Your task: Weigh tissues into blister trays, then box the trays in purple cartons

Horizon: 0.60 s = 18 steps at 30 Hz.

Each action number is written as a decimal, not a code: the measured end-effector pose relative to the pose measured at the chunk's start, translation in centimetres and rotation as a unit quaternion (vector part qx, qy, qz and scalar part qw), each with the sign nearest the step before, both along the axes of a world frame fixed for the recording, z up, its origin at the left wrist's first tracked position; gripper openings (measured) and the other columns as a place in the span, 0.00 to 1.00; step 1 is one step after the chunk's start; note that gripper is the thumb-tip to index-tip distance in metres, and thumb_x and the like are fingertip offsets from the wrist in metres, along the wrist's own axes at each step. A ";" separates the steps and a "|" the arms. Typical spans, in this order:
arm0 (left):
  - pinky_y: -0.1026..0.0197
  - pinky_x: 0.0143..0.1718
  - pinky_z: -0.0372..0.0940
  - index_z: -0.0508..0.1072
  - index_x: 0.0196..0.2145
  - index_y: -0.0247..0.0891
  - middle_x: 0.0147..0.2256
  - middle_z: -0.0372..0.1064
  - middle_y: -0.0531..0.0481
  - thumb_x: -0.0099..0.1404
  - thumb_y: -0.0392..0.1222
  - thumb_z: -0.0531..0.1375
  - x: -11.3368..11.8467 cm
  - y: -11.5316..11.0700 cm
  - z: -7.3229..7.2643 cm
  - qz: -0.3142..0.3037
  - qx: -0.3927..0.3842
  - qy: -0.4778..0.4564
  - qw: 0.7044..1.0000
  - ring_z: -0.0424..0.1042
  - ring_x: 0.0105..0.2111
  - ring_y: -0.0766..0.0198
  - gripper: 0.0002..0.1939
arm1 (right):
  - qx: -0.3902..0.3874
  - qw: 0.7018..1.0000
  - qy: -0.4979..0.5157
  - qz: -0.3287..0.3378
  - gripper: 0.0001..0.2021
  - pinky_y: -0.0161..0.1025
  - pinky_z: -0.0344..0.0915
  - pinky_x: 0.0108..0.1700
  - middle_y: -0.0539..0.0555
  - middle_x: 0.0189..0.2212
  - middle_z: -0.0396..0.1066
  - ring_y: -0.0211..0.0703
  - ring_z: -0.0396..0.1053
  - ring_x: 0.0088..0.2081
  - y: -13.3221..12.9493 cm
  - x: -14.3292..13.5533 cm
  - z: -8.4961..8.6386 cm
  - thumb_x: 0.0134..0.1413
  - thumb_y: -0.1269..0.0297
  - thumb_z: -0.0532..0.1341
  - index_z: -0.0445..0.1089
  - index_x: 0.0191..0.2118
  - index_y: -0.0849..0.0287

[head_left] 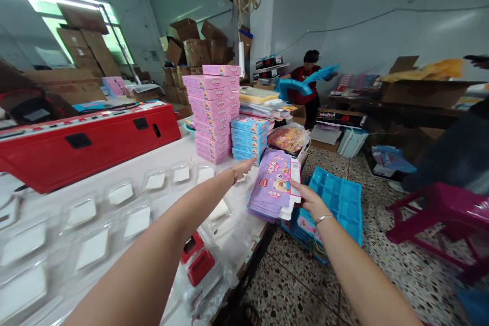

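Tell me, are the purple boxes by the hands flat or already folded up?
Flat. The purple boxes lie as a thin stack of unfolded sheets at the table's edge; the right hand touches them, the left hand reaches above.

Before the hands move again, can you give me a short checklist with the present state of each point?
1. Right hand touches the flat purple cartons: ok.
2. Left hand free, fingers stretched toward the blue boxes: ok, it holds nothing.
3. Purple cartons fully on the table: not ok, the pile overhangs the edge.
4. Pink boxes stacked straight: ok, no lean seen.
5. Blue trays below clear of the cartons: cannot tell.
6. The other person away from the hands: ok, far back.
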<state>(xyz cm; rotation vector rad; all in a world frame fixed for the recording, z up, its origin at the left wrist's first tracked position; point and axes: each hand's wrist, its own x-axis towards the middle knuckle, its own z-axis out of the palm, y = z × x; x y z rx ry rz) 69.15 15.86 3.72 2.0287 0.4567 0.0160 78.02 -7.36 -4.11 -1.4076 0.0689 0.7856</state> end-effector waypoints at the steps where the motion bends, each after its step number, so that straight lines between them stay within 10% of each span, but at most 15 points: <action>1: 0.44 0.49 0.70 0.69 0.55 0.39 0.55 0.67 0.42 0.68 0.48 0.60 -0.3 0.7 0.0 -0.011 0.049 0.004 0.999 0.71 0.50 0.52 0.20 | 0.001 1.000 -0.001 -0.003 0.14 0.45 0.75 0.42 0.57 0.39 0.79 0.45 0.78 0.36 0.0 0.0 0.1 0.63 0.59 0.63 0.73 0.48 0.64; 9: 0.36 0.57 0.62 0.67 0.57 0.40 0.61 0.61 0.41 0.67 0.47 0.62 -3.8 1.2 -2.4 -0.163 0.331 0.017 0.929 0.64 0.58 0.46 0.23 | -0.012 1.000 0.010 -0.027 0.14 0.46 0.79 0.35 0.58 0.26 0.81 0.50 0.79 0.24 0.2 0.4 0.9 0.54 0.70 0.67 0.75 0.47 0.67; 18: 0.42 0.50 0.69 0.68 0.55 0.39 0.56 0.66 0.41 0.68 0.47 0.61 -2.7 0.2 -2.7 -0.073 0.281 0.017 0.957 0.70 0.51 0.51 0.20 | -0.016 0.999 0.034 -0.032 0.20 0.51 0.79 0.40 0.61 0.32 0.82 0.52 0.80 0.27 -0.1 1.0 1.2 0.57 0.68 0.65 0.70 0.54 0.67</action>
